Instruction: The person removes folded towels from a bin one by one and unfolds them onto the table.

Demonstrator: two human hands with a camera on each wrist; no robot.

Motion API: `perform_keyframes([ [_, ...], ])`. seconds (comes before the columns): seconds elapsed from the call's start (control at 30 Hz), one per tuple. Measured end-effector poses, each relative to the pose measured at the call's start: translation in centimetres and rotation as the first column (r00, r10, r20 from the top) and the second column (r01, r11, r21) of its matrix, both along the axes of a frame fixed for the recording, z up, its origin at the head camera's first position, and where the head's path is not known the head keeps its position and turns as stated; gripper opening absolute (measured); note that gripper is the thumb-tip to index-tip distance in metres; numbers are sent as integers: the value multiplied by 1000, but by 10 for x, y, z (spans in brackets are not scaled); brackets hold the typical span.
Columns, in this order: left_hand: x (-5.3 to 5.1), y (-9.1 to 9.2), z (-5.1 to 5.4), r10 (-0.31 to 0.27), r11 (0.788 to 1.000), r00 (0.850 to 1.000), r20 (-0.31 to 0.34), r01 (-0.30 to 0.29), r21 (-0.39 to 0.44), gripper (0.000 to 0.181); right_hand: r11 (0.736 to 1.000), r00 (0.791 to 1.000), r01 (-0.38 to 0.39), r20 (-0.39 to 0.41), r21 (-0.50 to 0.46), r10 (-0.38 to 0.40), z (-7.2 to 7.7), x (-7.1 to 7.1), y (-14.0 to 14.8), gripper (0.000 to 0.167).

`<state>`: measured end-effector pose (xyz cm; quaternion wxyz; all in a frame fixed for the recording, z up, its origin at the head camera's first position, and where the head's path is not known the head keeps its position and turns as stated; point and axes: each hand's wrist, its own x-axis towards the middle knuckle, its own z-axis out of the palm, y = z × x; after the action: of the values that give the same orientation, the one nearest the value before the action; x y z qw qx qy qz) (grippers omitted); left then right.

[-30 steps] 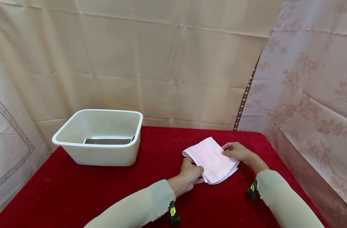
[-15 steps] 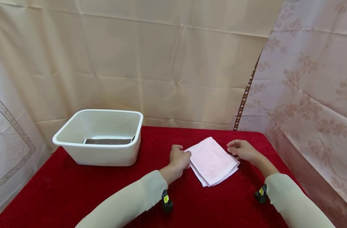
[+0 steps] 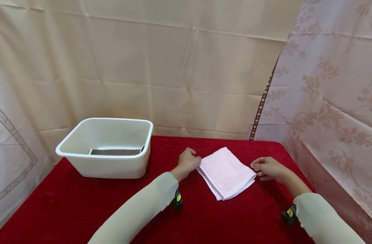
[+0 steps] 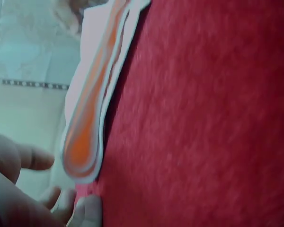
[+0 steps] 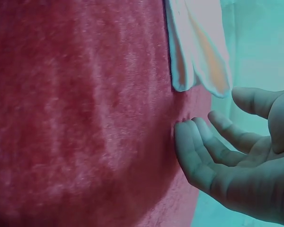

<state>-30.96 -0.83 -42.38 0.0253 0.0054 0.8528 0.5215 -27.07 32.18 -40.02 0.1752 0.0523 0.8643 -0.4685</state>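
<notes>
A folded pale pink towel [image 3: 226, 174] lies on the red cloth, its layered folds [image 4: 85, 137] showing edge-on in the left wrist view. Just off the towel's left corner is my left hand [image 3: 186, 163]. In the left wrist view its thumb and fingers [image 4: 38, 158] are spread, and the towel is not between them. My right hand [image 3: 269, 168] hovers beside the towel's right corner. The right wrist view shows its loosely bent fingers [image 5: 199, 151] apart from the towel [image 5: 206, 42], holding nothing.
A white plastic basin [image 3: 104, 166] stands at the back left, with a grey-brown item [image 3: 115, 152] inside. The table wears a red plush cloth [image 3: 82, 210]. Beige curtains [image 3: 173, 67] hang behind, and a floral curtain [image 3: 335, 101] is on the right.
My left hand has moved from the towel's near left side back to its left corner and released it. My right hand has come off the towel, going right. The towel lies flatter.
</notes>
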Motion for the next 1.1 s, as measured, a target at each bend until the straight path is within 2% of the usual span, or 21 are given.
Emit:
perform_keyframes([
  [0.2,-14,-4,-3,-154,987,987,56,156,-44,31,1000,1000,-13,12,-26,13,-5,4,0,37],
  [0.33,-20,-5,-2,-205,975,973,110,213,-58,30,998,1000,-21,15,-52,22,-5,7,-4,36],
  [0.47,-22,-5,0,-217,972,966,141,228,-62,30,997,999,-22,29,-78,24,-6,10,-9,35],
  [0.7,-21,-3,-1,-234,966,964,125,245,-80,22,994,999,-11,35,-110,15,-13,12,-15,36],
  [0.87,-22,-1,-2,-241,966,963,125,250,-63,19,996,1000,3,16,-92,-2,-16,14,-20,33],
  [1.1,-19,0,0,-215,972,965,150,227,-66,20,999,1000,6,-19,-44,-7,-17,15,-25,34],
])
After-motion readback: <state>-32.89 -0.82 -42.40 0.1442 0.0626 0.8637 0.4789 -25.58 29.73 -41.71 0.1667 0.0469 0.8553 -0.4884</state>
